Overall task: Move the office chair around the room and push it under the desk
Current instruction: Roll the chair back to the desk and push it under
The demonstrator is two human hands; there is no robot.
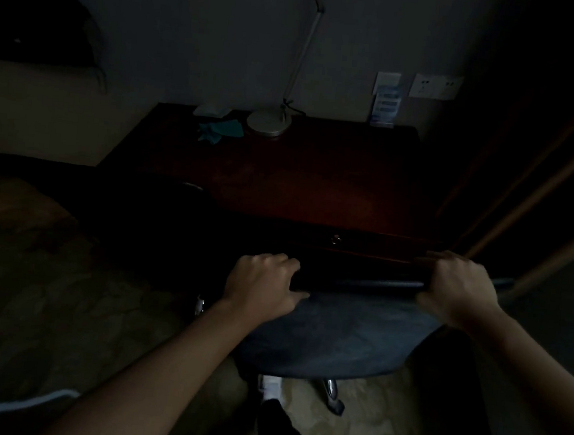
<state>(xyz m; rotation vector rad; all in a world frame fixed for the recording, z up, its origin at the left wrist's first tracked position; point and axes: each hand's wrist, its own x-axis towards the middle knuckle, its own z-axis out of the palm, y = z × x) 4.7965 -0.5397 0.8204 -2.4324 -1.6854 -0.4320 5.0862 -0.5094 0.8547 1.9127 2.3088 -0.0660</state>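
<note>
A: Where are we standing with the dark-upholstered office chair on its chrome castor base [335,327]?

B: We are holding it right at the front edge of the dark reddish wooden table [281,182], its backrest top almost level with the drawer front. The seat itself is hidden, so we cannot tell how far under it is sitting.

A: And how are we gripping it?

B: Our left hand [263,280] is wrapping the padded top rail near its left end, fingers [290,264] curled over the far side and thumb along the near face. Our right hand [457,285] is clamping the rail's right end in the same way.

A: How are we expecting it to behave?

B: We are judging it fairly light to roll but awkward to lift. The castors are likely letting it swing, so we are keeping both hands wide apart on the rail to steer. The padding looks soft over a stiff frame and should give a sure hold.

A: Anything to watch?

B: The round silver lamp base [269,122] and the teal crumpled cloth [222,130] are sitting near the table's far edge, well apart from us. In this dim light we are mostly minding our knuckles against the front edge.
</note>
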